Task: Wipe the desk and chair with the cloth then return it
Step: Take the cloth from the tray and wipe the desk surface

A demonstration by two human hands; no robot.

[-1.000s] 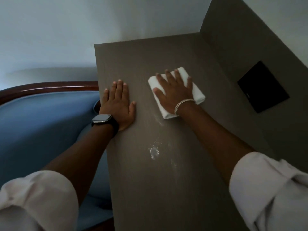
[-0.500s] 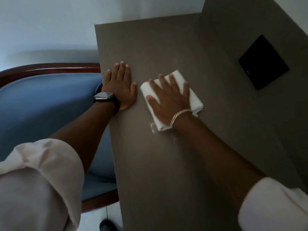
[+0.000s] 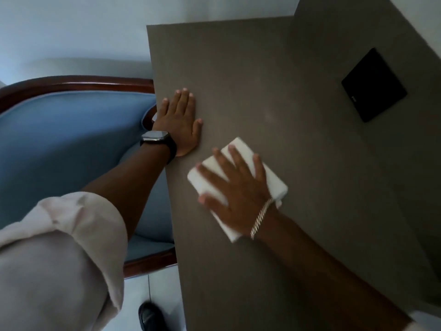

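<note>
A folded white cloth (image 3: 272, 179) lies flat on the grey-brown desk (image 3: 250, 75). My right hand (image 3: 235, 191) presses down on it with fingers spread, covering most of its middle. My left hand (image 3: 181, 123) rests flat and spread on the desk's left edge, holding nothing, with a dark watch on the wrist. The blue upholstered chair (image 3: 69, 139) with a dark wooden frame stands to the left of the desk, partly under my left arm.
A grey upright panel (image 3: 358, 32) rises along the desk's right side, carrying a black square plate (image 3: 373, 85). A pale wall lies beyond the desk and chair. A dark shoe (image 3: 149, 316) shows on the light tiled floor below.
My right hand has slid the cloth toward me across the desk, over the white smear, which no longer shows. The left hand stayed planted at the desk's edge.
</note>
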